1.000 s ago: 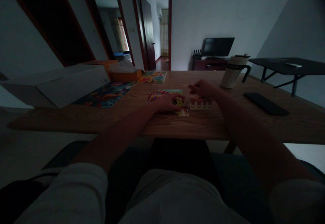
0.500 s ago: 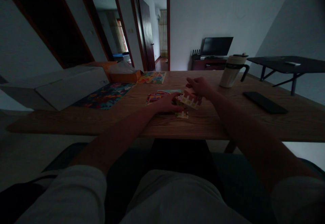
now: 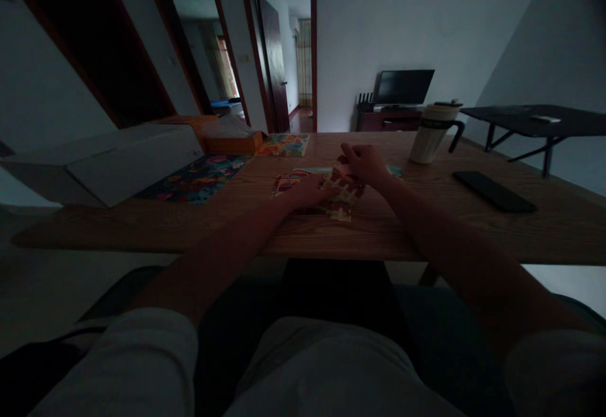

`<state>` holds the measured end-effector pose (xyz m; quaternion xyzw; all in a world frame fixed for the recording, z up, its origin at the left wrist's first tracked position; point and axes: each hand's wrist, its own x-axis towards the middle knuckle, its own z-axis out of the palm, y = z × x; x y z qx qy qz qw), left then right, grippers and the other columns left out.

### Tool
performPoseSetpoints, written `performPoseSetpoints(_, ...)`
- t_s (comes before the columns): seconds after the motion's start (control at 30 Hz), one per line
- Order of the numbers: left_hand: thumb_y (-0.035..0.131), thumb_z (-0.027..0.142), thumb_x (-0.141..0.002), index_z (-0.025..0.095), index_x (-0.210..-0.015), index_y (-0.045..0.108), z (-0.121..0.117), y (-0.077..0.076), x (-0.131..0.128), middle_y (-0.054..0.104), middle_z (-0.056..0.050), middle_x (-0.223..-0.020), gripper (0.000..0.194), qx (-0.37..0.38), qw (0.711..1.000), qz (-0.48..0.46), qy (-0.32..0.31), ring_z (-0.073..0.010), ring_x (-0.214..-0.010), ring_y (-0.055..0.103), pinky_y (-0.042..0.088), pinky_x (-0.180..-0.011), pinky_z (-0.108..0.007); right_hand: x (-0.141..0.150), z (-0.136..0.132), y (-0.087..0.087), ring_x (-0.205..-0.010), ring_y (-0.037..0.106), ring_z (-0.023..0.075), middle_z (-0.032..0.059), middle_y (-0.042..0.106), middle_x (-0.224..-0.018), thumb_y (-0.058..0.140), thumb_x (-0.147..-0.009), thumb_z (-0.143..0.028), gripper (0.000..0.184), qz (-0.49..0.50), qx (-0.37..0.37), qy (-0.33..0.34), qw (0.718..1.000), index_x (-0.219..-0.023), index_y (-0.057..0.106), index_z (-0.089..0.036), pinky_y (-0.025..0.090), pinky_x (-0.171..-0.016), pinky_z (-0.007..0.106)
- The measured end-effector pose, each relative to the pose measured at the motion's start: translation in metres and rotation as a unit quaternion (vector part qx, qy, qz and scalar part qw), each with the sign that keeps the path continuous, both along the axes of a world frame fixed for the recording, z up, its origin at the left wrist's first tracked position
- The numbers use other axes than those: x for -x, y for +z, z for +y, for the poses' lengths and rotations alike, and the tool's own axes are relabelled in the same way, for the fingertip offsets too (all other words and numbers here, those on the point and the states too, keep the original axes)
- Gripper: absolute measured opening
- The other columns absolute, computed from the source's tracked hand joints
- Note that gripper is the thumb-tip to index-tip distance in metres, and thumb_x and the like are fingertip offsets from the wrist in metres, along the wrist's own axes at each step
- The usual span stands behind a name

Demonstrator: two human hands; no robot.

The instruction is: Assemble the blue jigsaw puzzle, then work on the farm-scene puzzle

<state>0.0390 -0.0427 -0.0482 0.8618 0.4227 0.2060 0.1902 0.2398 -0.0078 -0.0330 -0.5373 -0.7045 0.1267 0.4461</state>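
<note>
In my right hand [image 3: 367, 164] is a section of jigsaw puzzle [image 3: 344, 188] with a notched pale edge, tilted over the wooden table. The fingers of that hand are bent, and they pinch its upper part. My left hand [image 3: 310, 192] lies low to the left of this section, its fingers stretched out and touching the puzzle pieces there. Below the section, a small pale puzzle part [image 3: 341, 216] pokes out on the table. Behind my left hand lies a red and blue printed puzzle part [image 3: 286, 181], partly covered. The dim light blurs the fingertips.
A white box [image 3: 135, 158] and an orange box [image 3: 234, 144] stand on the left, near a dark printed sheet [image 3: 199, 180] and a colourful sheet [image 3: 284, 144]. To the right are a handled cup [image 3: 430, 133] and a black phone-like slab [image 3: 492, 190]. The table's front edge runs below my hands.
My right hand has shifted slightly left with the puzzle section, uncovering a greenish piece behind the wrist. My left hand has flattened, its thumb no longer standing apart.
</note>
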Motion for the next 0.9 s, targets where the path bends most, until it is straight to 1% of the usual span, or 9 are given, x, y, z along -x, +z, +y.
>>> performPoseSetpoints(0.1, 0.058, 0.057, -0.092, 0.017, -0.089, 0.072, -0.006, 0.005, -0.001, 0.073, -0.006, -0.09, 0.043, -0.001, 1.0, 0.003, 0.021, -0.0223, -0.083, 0.067, 0.052, -0.082, -0.034, -0.001, 0.0, -0.001, -0.068, 0.068, 0.0225, 0.0124, 0.077, -0.081, 0.04, -0.099, -0.068, 0.066, -0.014, -0.027, -0.009, 1.0, -0.076, 0.076, -0.017, 0.048, -0.064, 0.033)
performPoseSetpoints(0.17, 0.061, 0.058, -0.091, 0.017, -0.09, 0.072, -0.009, 0.008, -0.002, 0.073, -0.006, -0.088, 0.042, 0.008, 0.999, -0.012, 0.04, -0.0222, -0.081, 0.067, 0.052, -0.079, -0.033, -0.002, 0.001, -0.001, -0.069, 0.068, 0.0229, 0.013, 0.077, -0.081, 0.039, -0.099, -0.069, 0.067, -0.013, -0.034, -0.011, 0.999, -0.076, 0.075, -0.017, 0.048, -0.065, 0.034)
performPoseSetpoints(0.3, 0.064, 0.049, -0.091, 0.018, -0.105, 0.072, -0.006, 0.009, 0.001, 0.076, -0.006, -0.099, 0.035, 0.041, 0.993, -0.106, 0.011, -0.0201, -0.084, 0.069, 0.053, -0.076, -0.03, -0.003, 0.003, -0.001, -0.074, 0.069, 0.0235, 0.014, 0.076, -0.086, 0.038, -0.1, -0.07, 0.066, 0.017, -0.04, -0.031, 0.999, -0.081, 0.074, -0.017, 0.05, -0.067, 0.035)
performPoseSetpoints(0.37, 0.065, 0.042, -0.09, 0.017, -0.105, 0.072, -0.001, 0.008, 0.003, 0.076, -0.006, -0.101, 0.03, 0.044, 0.99, -0.137, 0.008, -0.0194, -0.085, 0.069, 0.053, -0.075, -0.029, -0.003, 0.003, 0.0, -0.073, 0.069, 0.0231, 0.0141, 0.076, -0.088, 0.037, -0.099, -0.071, 0.067, 0.046, -0.037, -0.035, 0.998, -0.085, 0.075, -0.017, 0.051, -0.065, 0.035)
performPoseSetpoints(0.47, 0.067, 0.039, -0.089, 0.016, -0.101, 0.072, 0.004, 0.012, 0.002, 0.076, -0.006, -0.097, 0.026, 0.027, 0.99, -0.136, 0.029, -0.0192, -0.083, 0.068, 0.052, -0.074, -0.027, -0.005, 0.006, 0.0, -0.068, 0.068, 0.0224, 0.0137, 0.075, -0.086, 0.035, -0.097, -0.077, 0.072, 0.091, -0.016, -0.035, 0.995, -0.085, 0.074, -0.017, 0.051, -0.06, 0.036)
performPoseSetpoints(0.57, 0.071, 0.036, -0.086, 0.015, -0.095, 0.072, 0.006, 0.022, -0.004, 0.075, -0.006, -0.09, 0.023, 0.025, 0.992, -0.112, 0.05, -0.0192, -0.08, 0.067, 0.051, -0.071, -0.027, -0.006, 0.011, -0.001, -0.066, 0.068, 0.0231, 0.0131, 0.075, -0.084, 0.035, -0.094, -0.081, 0.075, 0.121, -0.012, -0.041, 0.992, -0.084, 0.073, -0.017, 0.051, -0.059, 0.037)
performPoseSetpoints(0.67, 0.072, 0.032, -0.087, 0.014, -0.098, 0.071, 0.007, 0.03, -0.016, 0.075, -0.007, -0.089, 0.021, 0.057, 0.99, -0.127, 0.032, -0.0186, -0.077, 0.069, 0.052, -0.071, -0.028, -0.007, 0.015, -0.003, -0.074, 0.07, 0.0241, 0.0128, 0.075, -0.086, 0.037, -0.093, -0.08, 0.073, 0.139, -0.039, -0.041, 0.989, -0.083, 0.073, -0.017, 0.052, -0.064, 0.037)
performPoseSetpoints(0.77, 0.072, 0.032, -0.088, 0.013, -0.106, 0.068, 0.01, 0.027, -0.031, 0.075, -0.009, -0.09, 0.026, 0.118, 0.977, -0.179, 0.018, -0.0174, -0.071, 0.07, 0.054, -0.068, -0.029, -0.006, 0.017, -0.003, -0.08, 0.071, 0.0239, 0.0123, 0.076, -0.092, 0.039, -0.094, -0.077, 0.069, 0.181, -0.05, -0.03, 0.982, -0.085, 0.073, -0.018, 0.054, -0.071, 0.037)
performPoseSetpoints(0.9, 0.074, 0.032, -0.087, 0.016, -0.118, 0.063, 0.009, 0.012, -0.043, 0.076, -0.01, -0.096, 0.036, 0.163, 0.962, -0.219, 0.024, -0.0162, -0.069, 0.071, 0.054, -0.064, -0.026, -0.004, 0.017, -0.003, -0.085, 0.072, 0.0246, 0.0122, 0.077, -0.095, 0.041, -0.094, -0.076, 0.066, 0.232, -0.047, -0.016, 0.971, -0.084, 0.072, -0.019, 0.055, -0.075, 0.038)
